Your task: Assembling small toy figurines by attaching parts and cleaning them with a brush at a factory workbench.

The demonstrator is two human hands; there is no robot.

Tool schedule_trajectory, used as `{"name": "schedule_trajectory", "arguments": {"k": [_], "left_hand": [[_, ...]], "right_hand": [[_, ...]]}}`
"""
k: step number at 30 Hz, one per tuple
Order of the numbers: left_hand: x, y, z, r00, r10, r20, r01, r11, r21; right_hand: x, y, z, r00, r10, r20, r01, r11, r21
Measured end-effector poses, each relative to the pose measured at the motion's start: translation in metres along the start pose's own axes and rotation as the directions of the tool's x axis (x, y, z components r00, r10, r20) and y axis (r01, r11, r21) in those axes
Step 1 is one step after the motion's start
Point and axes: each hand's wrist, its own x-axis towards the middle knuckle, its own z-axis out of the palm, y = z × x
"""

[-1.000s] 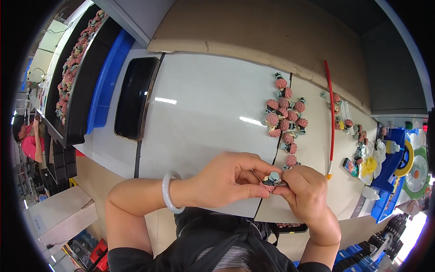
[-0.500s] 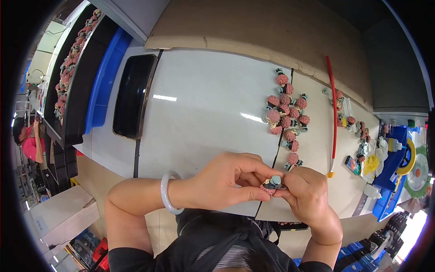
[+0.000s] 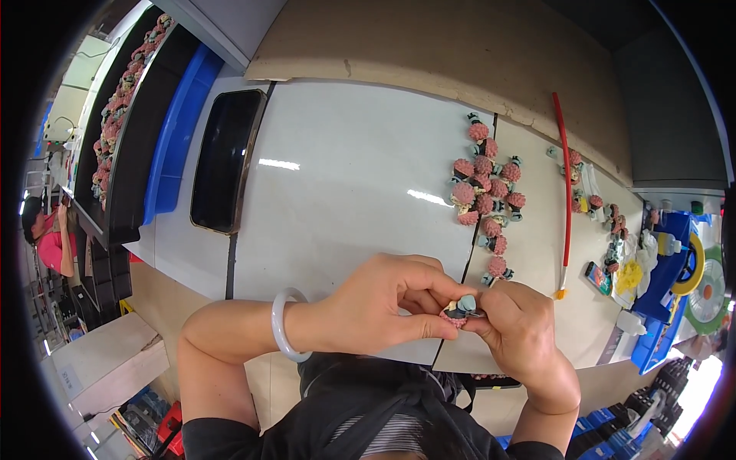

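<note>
Low over the table's near edge, my left hand [image 3: 383, 303] pinches a small figurine [image 3: 458, 313] between thumb and fingers. The piece has a knobbly pink part, a black band and a pale blue-green top. My right hand [image 3: 517, 318] is closed right against it, thumb and curled finger at the figurine's side. A thin, dark sliver shows between them, too small to name; the rest is hidden inside the fist. Beyond my hands, a group of similar pink figurines [image 3: 483, 182] lies on the white tabletop [image 3: 345, 169].
A smartphone [image 3: 226, 161] lies to the left, beside a blue tray [image 3: 178, 138] and a black tray [image 3: 138, 142] of figurines. To the right are a red paintbrush [image 3: 566, 192], more figurines [image 3: 613, 222], a white bottle [image 3: 632, 323] and a blue bin [image 3: 675, 230]. Someone in pink [image 3: 55, 245] sits far left.
Both hands stay in nearly the same place around the figurine. It looks very slightly turned, and the whole view has shifted by a hair.
</note>
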Motion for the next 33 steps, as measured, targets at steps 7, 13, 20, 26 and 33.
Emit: {"name": "schedule_trajectory", "arguments": {"k": [7,13,20,26,33], "left_hand": [[0.0011,0.0031,0.0016,1.000,-0.028,0.007,0.029,0.996,-0.085],[0.0003,0.0059,0.0033,0.999,-0.036,-0.003,0.035,0.993,-0.116],[0.0001,0.0007,0.0038,0.997,0.048,-0.054,-0.049,0.999,-0.016],[0.0014,0.0014,0.0004,1.000,0.015,0.004,-0.014,0.999,-0.052],[0.0003,0.0024,-0.0002,0.993,-0.107,0.053,0.115,0.974,-0.194]], "right_hand": [[-0.0043,0.0061,-0.0028,0.995,-0.045,-0.086,0.045,0.999,-0.001],[-0.0027,0.0016,-0.0031,0.993,-0.031,-0.112,0.023,0.997,-0.078],[-0.0047,0.0004,-0.0011,0.995,-0.004,-0.100,-0.007,0.995,-0.101],[-0.0016,0.0005,-0.0030,0.995,-0.023,-0.101,0.008,0.989,-0.147],[-0.0006,0.0049,-0.0017,0.996,-0.069,-0.064,0.065,0.996,-0.063]]}}
